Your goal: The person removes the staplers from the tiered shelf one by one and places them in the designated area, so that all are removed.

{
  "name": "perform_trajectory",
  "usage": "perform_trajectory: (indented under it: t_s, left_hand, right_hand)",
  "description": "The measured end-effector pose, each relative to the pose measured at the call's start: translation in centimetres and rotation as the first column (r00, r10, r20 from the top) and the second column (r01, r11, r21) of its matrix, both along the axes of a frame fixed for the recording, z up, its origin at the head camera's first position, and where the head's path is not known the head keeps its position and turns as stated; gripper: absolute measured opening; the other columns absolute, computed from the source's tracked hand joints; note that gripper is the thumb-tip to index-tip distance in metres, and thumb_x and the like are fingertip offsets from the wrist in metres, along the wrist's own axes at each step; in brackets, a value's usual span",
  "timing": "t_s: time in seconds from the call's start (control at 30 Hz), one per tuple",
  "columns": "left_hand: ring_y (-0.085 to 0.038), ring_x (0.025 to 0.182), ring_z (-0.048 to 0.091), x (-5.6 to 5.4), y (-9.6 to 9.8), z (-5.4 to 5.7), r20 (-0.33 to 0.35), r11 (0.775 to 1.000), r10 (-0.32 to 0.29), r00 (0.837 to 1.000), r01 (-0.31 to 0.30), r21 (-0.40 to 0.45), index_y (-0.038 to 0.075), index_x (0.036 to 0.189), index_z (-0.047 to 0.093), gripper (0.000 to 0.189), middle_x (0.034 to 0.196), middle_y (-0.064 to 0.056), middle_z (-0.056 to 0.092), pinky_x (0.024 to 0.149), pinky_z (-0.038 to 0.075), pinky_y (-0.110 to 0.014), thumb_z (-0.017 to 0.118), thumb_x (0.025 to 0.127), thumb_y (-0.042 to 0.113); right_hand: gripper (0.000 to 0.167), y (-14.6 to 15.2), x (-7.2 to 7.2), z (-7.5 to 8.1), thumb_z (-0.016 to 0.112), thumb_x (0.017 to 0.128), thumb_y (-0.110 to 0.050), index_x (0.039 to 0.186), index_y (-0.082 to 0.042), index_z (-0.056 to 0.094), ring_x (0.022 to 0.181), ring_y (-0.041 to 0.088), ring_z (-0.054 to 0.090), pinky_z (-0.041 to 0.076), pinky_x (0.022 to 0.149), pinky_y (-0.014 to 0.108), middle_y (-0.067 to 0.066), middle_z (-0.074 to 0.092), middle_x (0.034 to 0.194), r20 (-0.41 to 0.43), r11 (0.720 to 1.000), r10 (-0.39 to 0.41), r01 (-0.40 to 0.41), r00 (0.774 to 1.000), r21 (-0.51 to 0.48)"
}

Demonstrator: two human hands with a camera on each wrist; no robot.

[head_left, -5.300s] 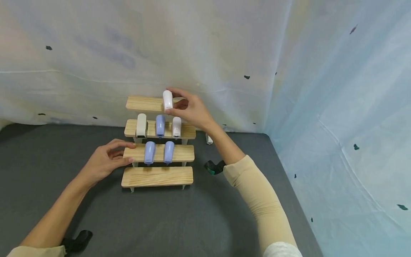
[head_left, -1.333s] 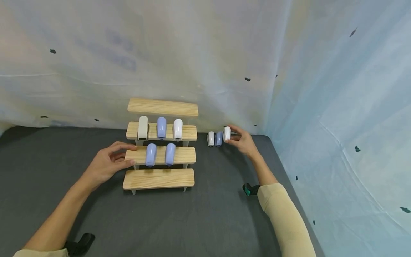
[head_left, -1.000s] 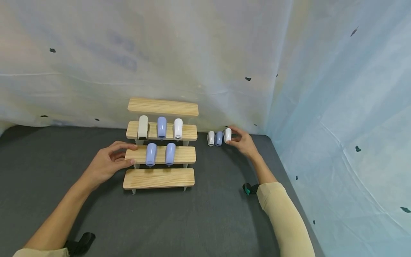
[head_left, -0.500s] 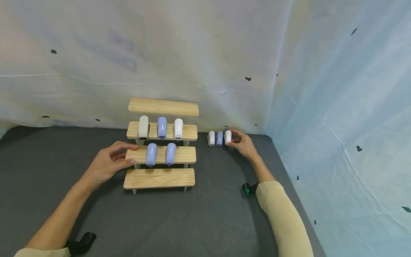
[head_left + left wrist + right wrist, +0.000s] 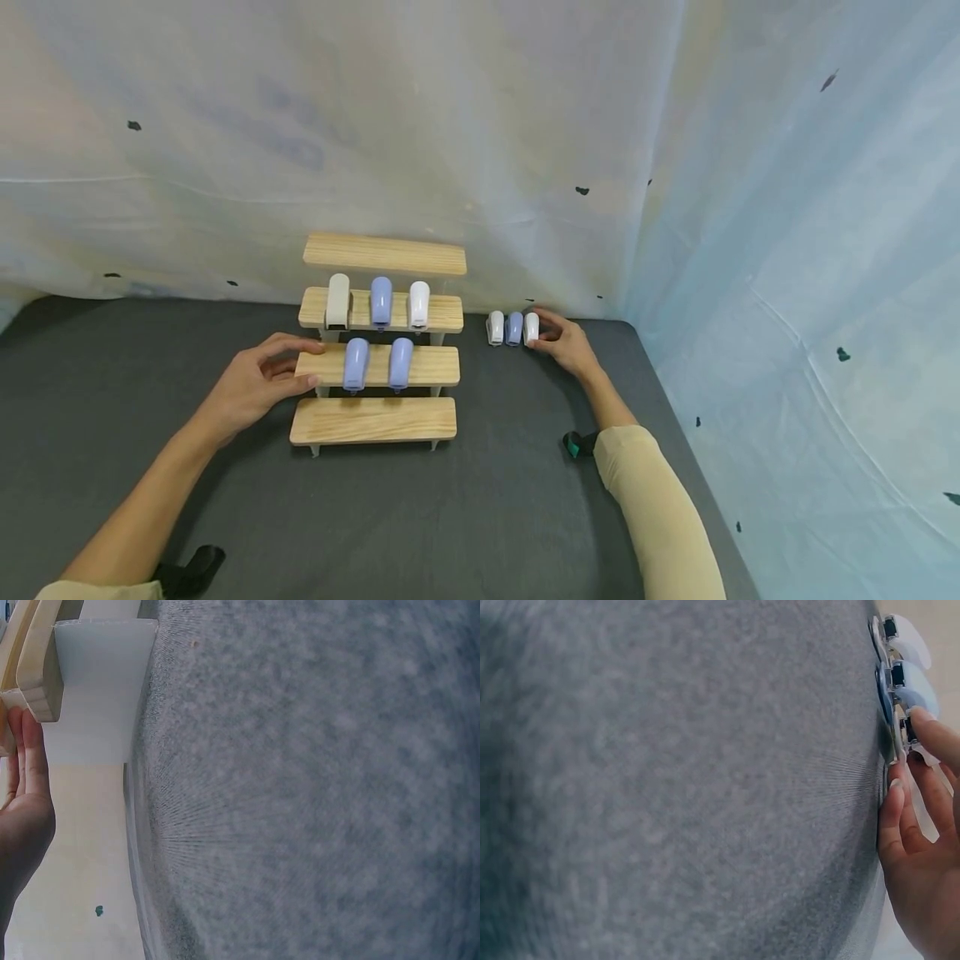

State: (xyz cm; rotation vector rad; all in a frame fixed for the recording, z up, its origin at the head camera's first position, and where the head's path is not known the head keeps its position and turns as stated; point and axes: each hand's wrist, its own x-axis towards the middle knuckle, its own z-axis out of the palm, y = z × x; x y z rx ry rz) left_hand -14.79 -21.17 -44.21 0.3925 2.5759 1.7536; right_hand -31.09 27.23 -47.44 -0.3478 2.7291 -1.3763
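Note:
A four-tier wooden display stand (image 5: 372, 421) rises in steps at the back of the table. With fingers and thumb, my left hand (image 5: 251, 383) grips the left end of its second board from the bottom. To the right of the stand, my right hand (image 5: 568, 343) pinches a small white stapler (image 5: 531, 325) from its right side, down at the table. A blue stapler (image 5: 513, 327) and another white stapler (image 5: 495, 327) stand in line to its left. Seen from the right wrist, thumb and fingertips (image 5: 922, 714) are at the white stapler, partly covering it.
On the third board stand a beige stapler (image 5: 338, 302), a blue stapler (image 5: 381, 302) and a white stapler (image 5: 418, 305). Two blue staplers (image 5: 356, 364) sit on the second board. A pale cloth (image 5: 480, 150) hangs behind the dark grey tabletop (image 5: 480, 508).
Over these seconds my right hand has carried the white stapler from the top board rightward and lowered it to the table beside the blue one. My left hand keeps its hold on the stand.

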Motion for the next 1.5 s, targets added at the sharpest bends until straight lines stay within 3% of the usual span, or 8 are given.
perform_trajectory:
  t_s: [0.37,0.57,0.8,1.0,1.13,1.4,1.5]
  left_hand:
    - [0.003,0.111,0.055,0.1,0.2,0.0,0.005,1.0,0.004,1.0,-0.004,0.001,0.008,0.133,0.059,0.043,0.131,-0.006,0.05,0.081,0.055,-0.02,0.071,0.094,0.024]
    - [0.0,0.118,0.051,0.3,0.2,-0.1,0.002,1.0,0.013,1.0,-0.013,-0.019,0.01,0.132,0.06,0.042,0.13,-0.003,0.051,0.086,0.05,-0.013,0.071,0.094,0.025]
    - [-0.014,0.123,0.053,0.3,0.3,-0.1,0.003,0.999,0.016,1.0,-0.016,-0.028,0.011,0.132,0.06,0.042,0.131,-0.003,0.051,0.087,0.048,-0.012,0.072,0.094,0.026]
    - [-0.001,0.115,0.054,0.2,0.4,0.0,0.013,1.0,0.01,1.0,-0.01,-0.009,0.01,0.132,0.06,0.042,0.132,-0.005,0.049,0.082,0.053,-0.018,0.071,0.094,0.024]
    - [0.0,0.111,0.056,0.0,0.4,0.0,0.01,1.0,0.005,1.0,-0.005,0.005,0.009,0.133,0.059,0.043,0.133,-0.005,0.049,0.08,0.055,-0.02,0.071,0.094,0.023]
    - [-0.001,0.112,0.056,0.0,0.1,0.0,0.013,1.0,-0.001,1.0,0.001,0.009,0.009,0.134,0.059,0.043,0.132,-0.004,0.049,0.079,0.055,-0.021,0.071,0.095,0.023]
    - [0.002,0.112,0.056,0.0,0.0,0.0,0.005,1.0,-0.004,1.0,0.004,0.015,0.008,0.133,0.058,0.043,0.132,-0.003,0.05,0.079,0.055,-0.021,0.071,0.095,0.021]
  right_hand:
    - [0.065,0.2,0.2,-0.3,0.078,0.087,-0.009,0.146,-0.014,0.052,0.094,0.029,0.065,0.049,0.069,0.021,0.016,0.059,0.137,0.005,1.0,0.005,-0.006,1.0,0.01]
    - [0.066,0.3,0.5,-0.3,0.077,0.087,-0.007,0.147,-0.012,0.05,0.096,0.027,0.065,0.049,0.07,0.019,0.016,0.056,0.14,0.02,1.0,0.01,-0.01,1.0,-0.015]
    - [0.063,0.5,0.7,0.0,0.077,0.088,-0.009,0.146,-0.015,0.053,0.094,0.022,0.068,0.051,0.072,0.02,0.01,0.055,0.143,0.013,0.999,-0.02,0.021,1.0,-0.03]
    - [0.059,0.6,0.9,0.3,0.079,0.087,-0.013,0.142,-0.015,0.057,0.092,0.025,0.066,0.05,0.069,0.021,0.007,0.058,0.14,-0.023,0.997,-0.051,0.05,0.998,-0.051]
    - [0.053,0.6,1.1,0.6,0.077,0.089,-0.011,0.139,-0.011,0.059,0.093,0.025,0.066,0.05,0.067,0.018,0.01,0.06,0.137,-0.051,0.995,-0.053,0.048,0.997,-0.092]
    - [0.049,-1.1,3.5,4.5,0.071,0.09,0.0,0.136,0.005,0.056,0.099,0.039,0.064,0.05,0.07,0.02,0.025,0.058,0.134,-0.116,0.988,0.007,-0.025,0.993,-0.151]
    - [0.048,-1.8,4.0,5.6,0.071,0.09,0.0,0.136,0.004,0.057,0.103,0.041,0.063,0.051,0.074,0.019,0.024,0.058,0.135,-0.149,0.987,0.019,-0.042,0.989,-0.154]
